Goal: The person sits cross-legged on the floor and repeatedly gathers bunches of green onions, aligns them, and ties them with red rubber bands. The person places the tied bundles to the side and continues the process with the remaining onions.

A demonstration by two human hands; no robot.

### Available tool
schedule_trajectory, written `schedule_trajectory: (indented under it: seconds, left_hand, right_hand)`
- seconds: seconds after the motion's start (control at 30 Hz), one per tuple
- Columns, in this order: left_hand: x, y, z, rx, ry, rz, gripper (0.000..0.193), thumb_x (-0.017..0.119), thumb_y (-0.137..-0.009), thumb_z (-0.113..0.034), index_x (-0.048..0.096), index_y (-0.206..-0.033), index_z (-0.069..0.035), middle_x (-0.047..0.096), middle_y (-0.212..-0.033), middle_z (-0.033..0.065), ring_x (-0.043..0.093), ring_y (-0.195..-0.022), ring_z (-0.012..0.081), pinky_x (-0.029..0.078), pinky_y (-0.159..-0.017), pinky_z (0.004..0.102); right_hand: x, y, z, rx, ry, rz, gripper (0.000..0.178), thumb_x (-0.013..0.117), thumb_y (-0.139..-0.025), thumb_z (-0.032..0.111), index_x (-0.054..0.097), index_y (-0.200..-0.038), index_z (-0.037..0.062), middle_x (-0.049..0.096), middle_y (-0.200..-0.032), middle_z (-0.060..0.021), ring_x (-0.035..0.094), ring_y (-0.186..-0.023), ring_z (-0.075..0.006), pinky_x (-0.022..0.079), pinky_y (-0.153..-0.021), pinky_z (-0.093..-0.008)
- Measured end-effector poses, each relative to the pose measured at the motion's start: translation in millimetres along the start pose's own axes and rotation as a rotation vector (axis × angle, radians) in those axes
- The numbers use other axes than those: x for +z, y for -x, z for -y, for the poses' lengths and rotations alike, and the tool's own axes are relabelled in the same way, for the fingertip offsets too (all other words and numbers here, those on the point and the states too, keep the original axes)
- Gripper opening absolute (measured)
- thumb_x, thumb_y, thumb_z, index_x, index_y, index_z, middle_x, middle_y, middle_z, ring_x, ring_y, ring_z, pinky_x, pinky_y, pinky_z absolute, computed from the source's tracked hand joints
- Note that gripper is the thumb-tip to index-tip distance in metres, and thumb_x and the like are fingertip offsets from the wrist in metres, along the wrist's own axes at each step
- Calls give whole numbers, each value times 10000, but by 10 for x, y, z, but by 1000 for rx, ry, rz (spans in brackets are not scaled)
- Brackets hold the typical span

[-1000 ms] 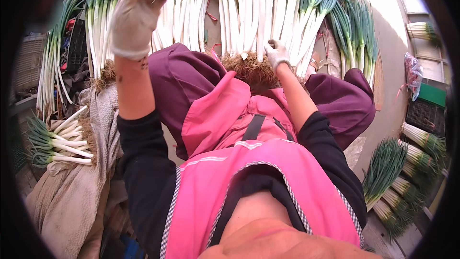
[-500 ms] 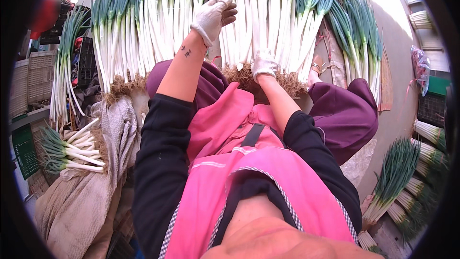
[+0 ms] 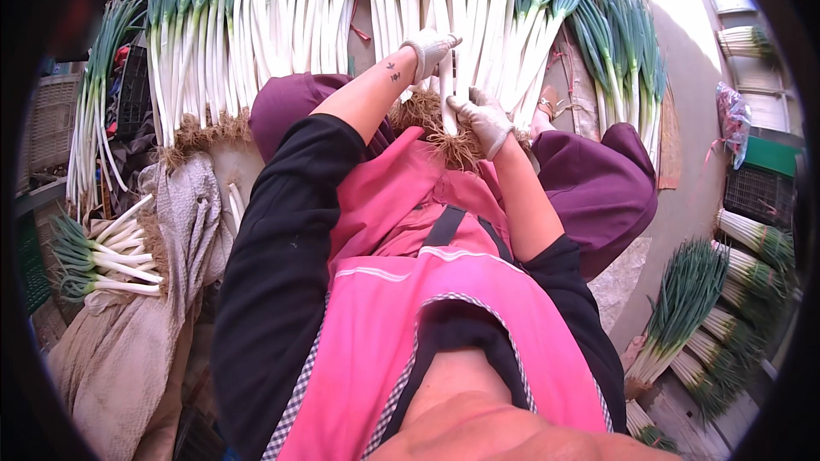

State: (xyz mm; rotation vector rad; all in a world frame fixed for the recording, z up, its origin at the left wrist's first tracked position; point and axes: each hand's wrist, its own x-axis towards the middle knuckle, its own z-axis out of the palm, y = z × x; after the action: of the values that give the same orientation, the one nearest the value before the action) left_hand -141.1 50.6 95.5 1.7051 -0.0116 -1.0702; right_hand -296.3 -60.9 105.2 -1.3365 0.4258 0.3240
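Strong daylight washes over a grey floor point(image 3: 692, 179), with storage gear and produce crowding both sides. Farthest left, lattice-walled crates point(image 3: 53, 119) stand beside a leaning sheaf of onions point(image 3: 94, 132), leaves up and white ends down. Below, a short heap of onions point(image 3: 115, 260) rests on a rumpled, coarse-woven sack point(image 3: 128, 341), its smooth shafts fanned out.

Across the middle spreads a row of long green onions point(image 3: 295, 26): bluish leaves at the far end, straight glossy white shafts, shaggy brown roots nearest the person. At its centre, between the person's knees, one rooted stalk point(image 3: 447, 77) lies in front of its neighbours, roots overlapping theirs. The gloved left hand point(image 3: 430, 51) appears to have its grip closed around the shaft; the gloved right hand point(image 3: 489, 124) has curled fingers at the stalk's lower end, though I cannot tell whether they clasp it or merely touch. Handling single stalks seems the step in hand; moving this one calls for support at both points, since the slender shaft looks brittle and the wiry roots could snag.

Farther right come a smaller onion clump point(image 3: 628, 68), a crinkled plastic bag point(image 3: 733, 124), a green-and-black crate point(image 3: 760, 188), a bushy loose bundle point(image 3: 688, 294) and stacked bunches point(image 3: 756, 273).
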Motion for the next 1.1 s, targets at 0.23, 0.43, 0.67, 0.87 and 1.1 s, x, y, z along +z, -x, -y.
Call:
schedule_trajectory:
  seconds: [0.23,0.43,0.67,0.87,1.1]
  left_hand:
    - [-67,-581,540,346,-208,-80,275,551,-894,-161,439,-1095,-9,584,-870,91,590,-776,185,570,-626,357]
    - [149,-339,-43,279,-261,-195,402,478,-936,-276,415,-1245,-26,550,-1025,138,561,-850,195,503,-824,341]
    - [372,82,-797,284,947,99,322,462,-930,-395,405,-763,-125,387,-580,-21,382,-474,128,376,-440,266]
    - [250,85,-905,439,1035,151,317,540,-886,-418,462,-803,-123,413,-599,-24,414,-489,125,413,-457,287]
    - [369,515,-961,676,682,-212,295,555,-896,-285,377,-946,-55,450,-660,25,488,-504,120,466,-434,297]
  right_hand:
    - [-335,92,-280,85,-125,-213,196,559,-898,213,581,-975,34,527,-636,12,437,-487,-67,366,-452,-174]
    - [0,786,330,-11,93,-180,189,558,-883,183,531,-993,31,476,-616,19,396,-452,-55,316,-399,-206]
    - [16,1425,86,-68,-83,10,405,601,-840,138,422,-1177,2,459,-722,13,404,-561,-46,341,-467,-193]
    - [-125,1624,5,-73,-29,-12,370,593,-862,187,449,-1147,1,452,-671,29,374,-492,-40,296,-425,-180]
    - [-267,1299,-338,-130,777,-112,369,544,-880,349,481,-1072,40,607,-959,-141,597,-845,-290,450,-721,-358]
